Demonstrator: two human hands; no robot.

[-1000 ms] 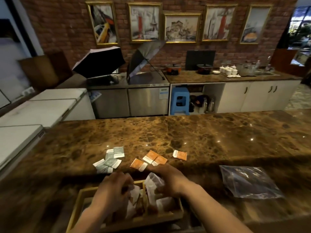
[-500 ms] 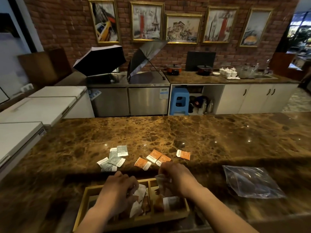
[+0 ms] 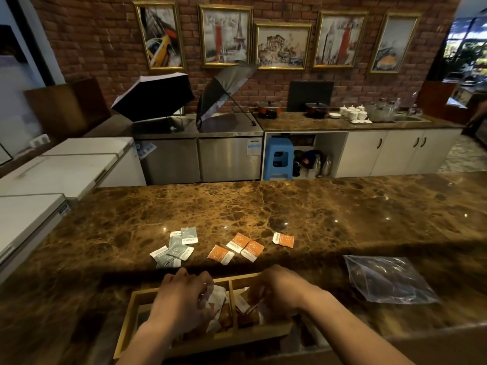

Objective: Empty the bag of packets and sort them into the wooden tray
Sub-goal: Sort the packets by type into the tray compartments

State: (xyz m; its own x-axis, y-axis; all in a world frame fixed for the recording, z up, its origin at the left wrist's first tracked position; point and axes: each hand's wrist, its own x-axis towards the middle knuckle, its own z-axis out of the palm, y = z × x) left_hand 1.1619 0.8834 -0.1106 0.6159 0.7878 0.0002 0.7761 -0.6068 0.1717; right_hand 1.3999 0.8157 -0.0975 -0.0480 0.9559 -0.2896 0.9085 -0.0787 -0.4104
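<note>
head view, wooden tray (image 3: 126, 322) long axis left-right, left hand (image 3: 184, 299) and right hand (image 3: 279, 288) pinching packets (image 3: 218, 299)

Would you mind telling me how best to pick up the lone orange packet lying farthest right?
Pinch the lone orange packet by its white left-hand edge, coming from above. It lies flat on the marble counter, apart from the others.

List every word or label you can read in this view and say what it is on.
"Paris": on the second framed picture from the left on the brick wall.
Orange packets on the counter: printed text, too small to read.
Grey-green packets: printed text, too blurred to read.
Sticker on the steel cabinet door: unreadable.
Nothing else legible.
</note>
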